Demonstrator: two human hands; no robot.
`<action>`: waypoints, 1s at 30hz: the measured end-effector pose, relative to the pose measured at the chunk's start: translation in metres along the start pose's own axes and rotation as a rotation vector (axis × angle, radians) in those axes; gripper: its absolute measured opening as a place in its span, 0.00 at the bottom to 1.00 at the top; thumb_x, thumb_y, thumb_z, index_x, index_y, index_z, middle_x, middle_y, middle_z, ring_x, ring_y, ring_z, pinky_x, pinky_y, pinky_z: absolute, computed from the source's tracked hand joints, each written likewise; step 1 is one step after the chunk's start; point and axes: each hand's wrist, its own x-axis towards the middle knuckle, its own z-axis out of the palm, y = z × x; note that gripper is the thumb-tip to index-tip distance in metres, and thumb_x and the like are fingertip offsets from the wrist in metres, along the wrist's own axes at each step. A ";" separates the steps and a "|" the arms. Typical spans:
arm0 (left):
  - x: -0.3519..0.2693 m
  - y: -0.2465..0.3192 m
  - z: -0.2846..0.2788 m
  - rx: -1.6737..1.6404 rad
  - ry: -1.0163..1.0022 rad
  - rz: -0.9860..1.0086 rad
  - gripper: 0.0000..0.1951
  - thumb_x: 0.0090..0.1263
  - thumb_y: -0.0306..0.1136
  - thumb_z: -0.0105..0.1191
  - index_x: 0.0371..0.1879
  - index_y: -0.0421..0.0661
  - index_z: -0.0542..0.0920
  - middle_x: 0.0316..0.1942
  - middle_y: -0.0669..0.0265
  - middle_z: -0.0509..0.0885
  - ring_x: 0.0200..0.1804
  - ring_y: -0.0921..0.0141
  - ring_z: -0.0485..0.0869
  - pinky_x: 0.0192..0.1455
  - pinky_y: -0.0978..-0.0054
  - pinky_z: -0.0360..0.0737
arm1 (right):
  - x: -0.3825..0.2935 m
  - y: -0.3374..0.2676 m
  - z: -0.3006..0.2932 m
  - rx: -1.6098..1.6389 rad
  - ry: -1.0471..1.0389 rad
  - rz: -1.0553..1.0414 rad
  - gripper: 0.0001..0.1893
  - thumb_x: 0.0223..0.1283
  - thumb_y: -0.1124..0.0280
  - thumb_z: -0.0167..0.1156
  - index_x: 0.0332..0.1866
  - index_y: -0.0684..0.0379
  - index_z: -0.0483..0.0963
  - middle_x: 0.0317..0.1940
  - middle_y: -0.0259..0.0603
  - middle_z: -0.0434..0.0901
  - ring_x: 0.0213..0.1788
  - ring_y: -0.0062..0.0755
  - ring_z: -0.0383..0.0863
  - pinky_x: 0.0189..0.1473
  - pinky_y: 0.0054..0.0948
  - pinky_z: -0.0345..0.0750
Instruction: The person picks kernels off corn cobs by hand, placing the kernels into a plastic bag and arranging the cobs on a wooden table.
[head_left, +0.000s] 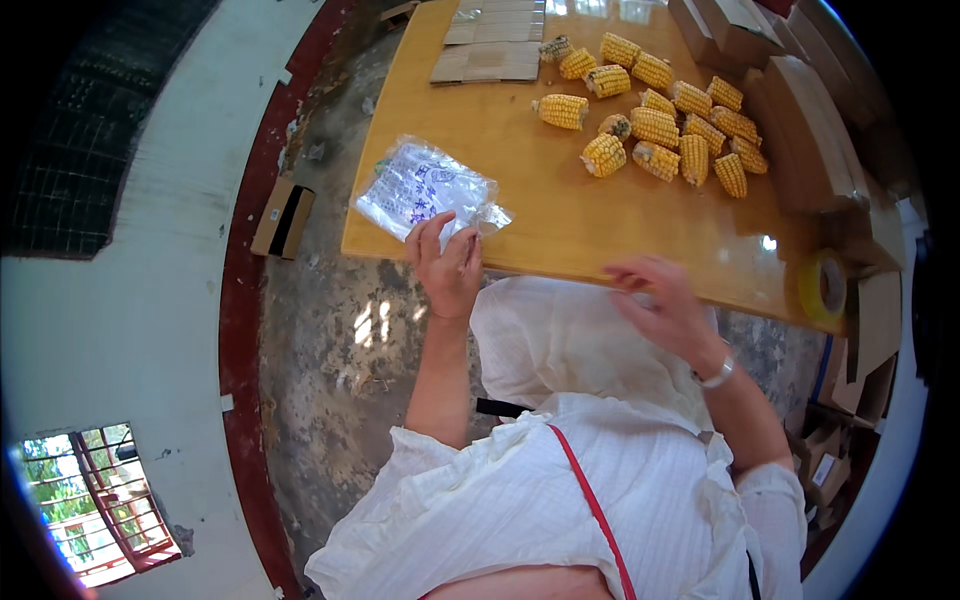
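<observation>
My left hand (448, 270) is at the table's near edge, its fingertips pinching the near corner of a stack of clear plastic bags (420, 187). Blue print and writing mark the bags, which lie flat at the table's left side. My right hand (660, 307) hangs over the front edge, slightly blurred, with fingers bent and nothing visible in it. Farther back on the right lie several short pieces of yellow corn cob (654, 127). A darkened, spoiled-looking piece (556, 49) sits at their far left.
The yellow wooden table (525, 217) carries flattened cardboard (487, 62) at the back. Cardboard boxes (810, 135) line its right side, near a roll of clear tape (823, 285). A small open carton (283, 220) stands on the stained concrete floor (330, 420) at left.
</observation>
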 end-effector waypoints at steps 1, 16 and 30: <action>0.011 0.020 0.016 0.009 -0.039 0.057 0.13 0.44 0.22 0.66 0.31 0.49 0.84 0.47 0.65 0.80 0.52 0.58 0.73 0.55 0.63 0.72 | 0.005 0.014 0.003 0.322 -0.010 0.076 0.16 0.58 0.75 0.62 0.52 0.62 0.76 0.46 0.39 0.81 0.44 0.27 0.80 0.44 0.26 0.78; -0.011 -0.006 -0.034 -0.182 0.071 -0.024 0.32 0.44 0.33 0.70 0.53 0.47 0.76 0.52 0.60 0.76 0.56 0.56 0.71 0.59 0.58 0.68 | 0.127 -0.018 0.104 1.489 -0.165 0.605 0.14 0.60 0.72 0.59 0.52 0.53 0.72 0.31 0.28 0.75 0.28 0.17 0.71 0.30 0.17 0.75; 0.021 0.022 -0.028 -0.004 -0.057 -0.081 0.32 0.44 0.32 0.69 0.53 0.47 0.75 0.56 0.58 0.72 0.59 0.55 0.68 0.63 0.56 0.63 | 0.041 0.023 0.029 1.135 0.007 0.484 0.16 0.61 0.73 0.59 0.54 0.61 0.71 0.43 0.34 0.79 0.30 0.16 0.71 0.31 0.18 0.72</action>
